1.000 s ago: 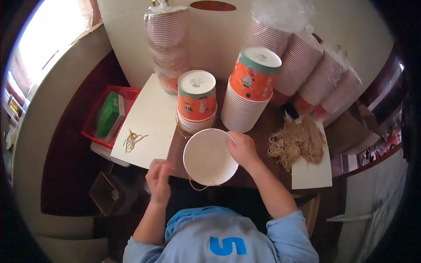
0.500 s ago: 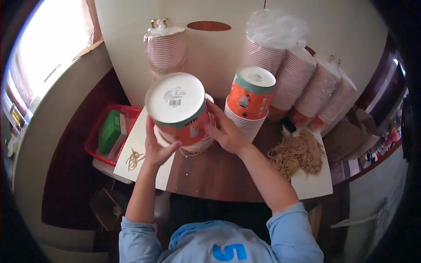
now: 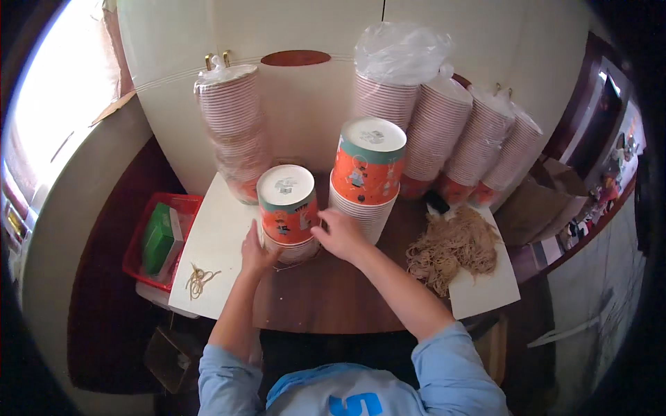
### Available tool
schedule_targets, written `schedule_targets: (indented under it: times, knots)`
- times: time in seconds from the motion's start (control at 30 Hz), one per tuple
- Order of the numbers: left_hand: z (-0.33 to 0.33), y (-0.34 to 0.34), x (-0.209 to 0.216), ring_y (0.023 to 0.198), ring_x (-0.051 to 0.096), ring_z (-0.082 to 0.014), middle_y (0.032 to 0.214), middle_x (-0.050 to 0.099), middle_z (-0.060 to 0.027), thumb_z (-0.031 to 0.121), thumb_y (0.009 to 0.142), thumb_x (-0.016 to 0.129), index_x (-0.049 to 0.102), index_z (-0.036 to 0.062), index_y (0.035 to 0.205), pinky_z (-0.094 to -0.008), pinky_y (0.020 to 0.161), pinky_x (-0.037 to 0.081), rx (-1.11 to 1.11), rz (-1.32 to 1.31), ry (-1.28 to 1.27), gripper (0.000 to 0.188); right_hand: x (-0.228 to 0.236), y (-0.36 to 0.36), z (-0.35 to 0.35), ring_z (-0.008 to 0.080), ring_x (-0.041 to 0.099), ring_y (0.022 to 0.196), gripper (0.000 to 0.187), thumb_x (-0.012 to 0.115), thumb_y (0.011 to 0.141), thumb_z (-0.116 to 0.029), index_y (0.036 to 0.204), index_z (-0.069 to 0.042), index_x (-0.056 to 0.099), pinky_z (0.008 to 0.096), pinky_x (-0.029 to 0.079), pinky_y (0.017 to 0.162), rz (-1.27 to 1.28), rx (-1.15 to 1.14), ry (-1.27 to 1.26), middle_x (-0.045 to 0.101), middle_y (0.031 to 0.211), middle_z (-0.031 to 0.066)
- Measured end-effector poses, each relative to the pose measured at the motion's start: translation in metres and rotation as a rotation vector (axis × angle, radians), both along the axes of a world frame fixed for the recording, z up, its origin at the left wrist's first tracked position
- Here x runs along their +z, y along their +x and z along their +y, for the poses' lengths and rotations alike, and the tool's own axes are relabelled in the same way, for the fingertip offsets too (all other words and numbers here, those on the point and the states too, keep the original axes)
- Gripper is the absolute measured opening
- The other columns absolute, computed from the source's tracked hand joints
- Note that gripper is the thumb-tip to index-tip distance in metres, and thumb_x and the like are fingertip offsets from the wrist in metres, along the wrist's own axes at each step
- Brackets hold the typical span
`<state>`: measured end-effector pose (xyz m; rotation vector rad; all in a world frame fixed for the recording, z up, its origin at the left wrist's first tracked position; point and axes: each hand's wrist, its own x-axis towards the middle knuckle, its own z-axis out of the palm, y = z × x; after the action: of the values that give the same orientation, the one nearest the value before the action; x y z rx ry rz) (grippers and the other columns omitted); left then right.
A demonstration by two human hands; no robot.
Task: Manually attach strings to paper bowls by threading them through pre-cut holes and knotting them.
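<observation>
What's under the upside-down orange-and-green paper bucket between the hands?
Pale paper rims show beneath the orange-and-green bucket, with thin tan cord lower down. The bucket's inside and anything nested there are hidden.

Left forearm (image 3: 236,315) and right forearm (image 3: 399,288) extend forward from the person's torso, converging inward. Left hand (image 3: 259,254): fingers directed forward, thumb spread inward. Right hand (image 3: 343,236): back uppermost, fingers bent and directed inward. As observed from here, the hands stand apart, at nearly equal reach.
</observation>
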<state>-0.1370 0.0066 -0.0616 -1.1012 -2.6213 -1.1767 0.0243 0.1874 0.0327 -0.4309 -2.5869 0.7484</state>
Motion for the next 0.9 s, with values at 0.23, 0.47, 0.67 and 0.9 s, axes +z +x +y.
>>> schedule_targets:
  times: [0.23, 0.47, 0.67, 0.9]
  knots:
    - [-0.037, 0.119, -0.007, 0.116, 0.046, -0.0360, 0.125, 0.048, -0.0198, 0.012, 0.073, 0.069, 0.048, 0.0022, 0.121, -0.0403, 0.099, 0.038, -0.180, -0.066, 0.253, 0.053, 0.129, 0.066, 0.053, 0.0327, 0.050, 0.106, 0.049, 0.077, 0.064, -0.021, 0.104, -0.006, 0.056, 0.0460, 0.039, 0.091, 0.435, -0.320, 0.762, 0.053, 0.113, 0.0123]
    - [-0.045, 0.171, -0.041, 0.109, 0.049, -0.0352, 0.117, 0.052, -0.0168, 0.011, 0.068, 0.067, 0.056, 0.0048, 0.109, -0.0435, 0.094, 0.041, -0.316, 0.121, 0.118, 0.043, 0.140, 0.043, 0.105, 0.0304, 0.056, 0.080, 0.033, 0.076, 0.065, -0.009, 0.085, -0.003, 0.050, 0.0377, 0.045, 0.070, 0.319, -0.053, 0.414, 0.055, 0.087, 0.0124]
    - [-0.046, 0.172, -0.045, 0.104, 0.051, -0.0345, 0.113, 0.053, -0.0155, 0.011, 0.066, 0.066, 0.057, 0.0043, 0.104, -0.0427, 0.091, 0.042, -0.321, 0.168, 0.123, 0.039, 0.185, 0.045, 0.105, 0.0335, 0.059, 0.083, 0.031, 0.074, 0.066, -0.013, 0.085, -0.002, 0.053, 0.0411, 0.046, 0.072, 0.369, -0.093, 0.386, 0.059, 0.087, 0.0167]
    - [-0.054, 0.173, -0.046, 0.105, 0.052, -0.0338, 0.112, 0.054, -0.0143, 0.012, 0.067, 0.066, 0.058, 0.0050, 0.102, -0.0420, 0.091, 0.043, -0.273, 0.152, 0.130, 0.036, 0.242, 0.100, 0.061, 0.0228, 0.062, 0.088, 0.031, 0.072, 0.076, -0.014, 0.102, -0.005, 0.059, 0.0326, 0.048, 0.078, 0.625, -0.167, 0.501, 0.065, 0.095, 0.0122]
